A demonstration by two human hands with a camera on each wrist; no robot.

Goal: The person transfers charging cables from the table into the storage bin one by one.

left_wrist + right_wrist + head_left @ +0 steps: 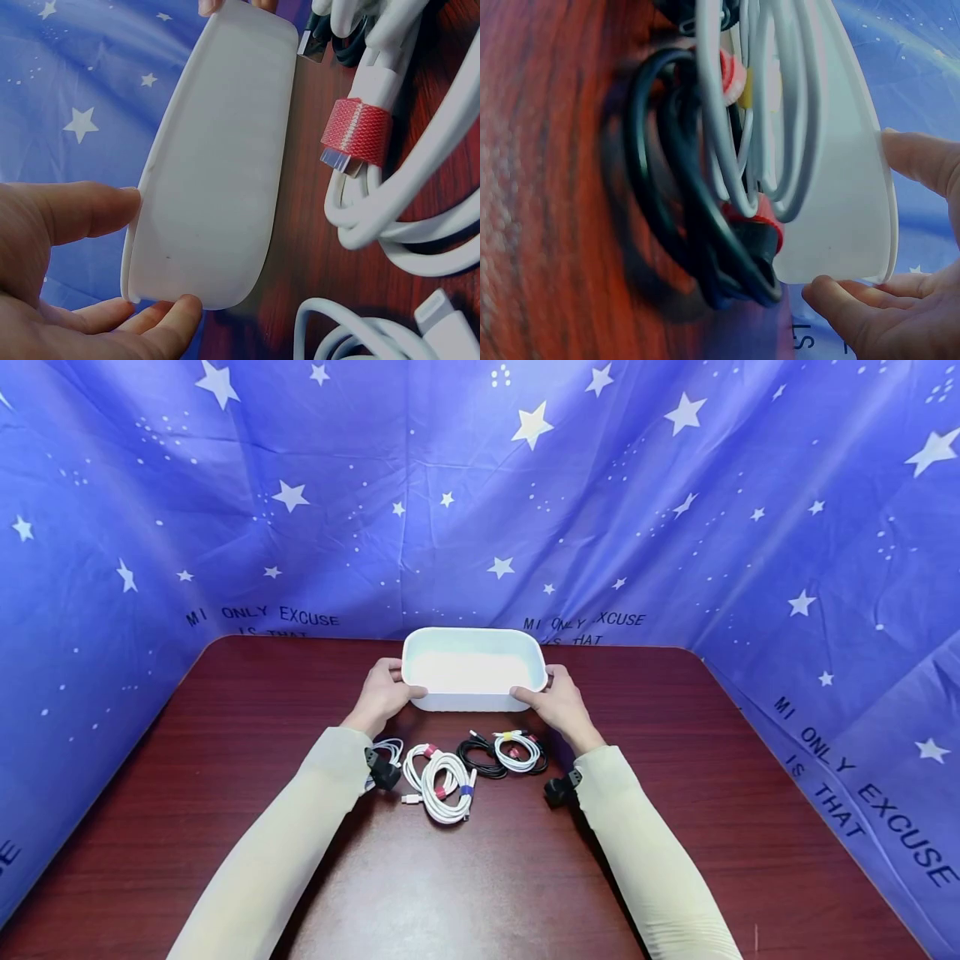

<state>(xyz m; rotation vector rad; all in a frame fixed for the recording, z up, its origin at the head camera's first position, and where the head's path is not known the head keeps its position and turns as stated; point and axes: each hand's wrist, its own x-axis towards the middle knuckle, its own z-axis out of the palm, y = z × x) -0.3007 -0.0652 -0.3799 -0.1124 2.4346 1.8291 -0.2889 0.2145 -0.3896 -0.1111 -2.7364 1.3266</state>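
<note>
A white rectangular bin [474,702] with rounded corners stands at the far middle of the table, nothing visible inside it. At its left end my left hand [381,693] grips it, thumb on the near rim and fingers round the end wall. My right hand [553,697] holds the opposite end the same way. Nearer to me lie coiled cables: thick white cables [444,787] with red and blue ties, and a black cable [480,755] partly under a thinner white cable [517,752] with a yellow tie. Another white cable [390,748] is partly hidden behind my left wrist.
The dark red wooden table [465,893] reaches back to a blue curtain [480,527] printed with stars and lettering. A black wrist camera [384,770] sits on the left sleeve, and another camera [561,788] on the right, both close to the cables.
</note>
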